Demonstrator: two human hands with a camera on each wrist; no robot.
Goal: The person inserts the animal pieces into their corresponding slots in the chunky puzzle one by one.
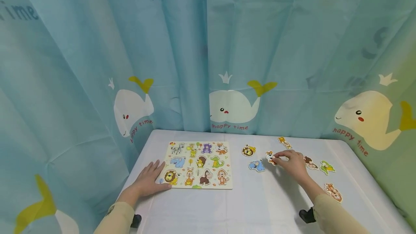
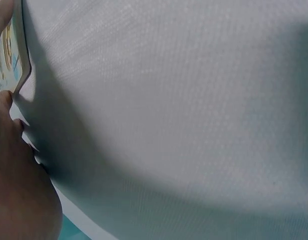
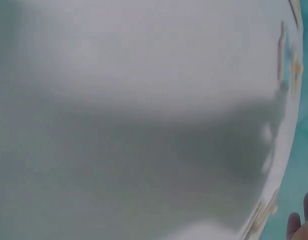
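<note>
My left hand (image 1: pixel 150 179) lies with fingers spread at the left edge of a wooden animal puzzle board (image 1: pixel 195 186), its thumb along the lower left corner. In the left wrist view, that hand (image 2: pixel 21 190) shows beside the board's corner (image 2: pixel 16 65). On the right side of the table, my right hand (image 1: pixel 292 163) pinches a small orange-and-white animal puzzle piece (image 1: pixel 269 156) between thumb and fingers. A lion piece (image 1: pixel 248 150) and a blue elephant piece (image 1: pixel 256 165) lie just left of it. Only fingertips (image 3: pixel 294 222) show in the right wrist view.
More pieces lie around the right hand: a yellow-orange one (image 1: pixel 285 142) behind, a brown gorilla (image 1: pixel 312 163) partly behind the hand, a green crocodile (image 1: pixel 327 167) and an orange monkey (image 1: pixel 333 192) farther right. A blue curtain (image 1: pixel 182 64) hangs behind the white table (image 1: pixel 253 208).
</note>
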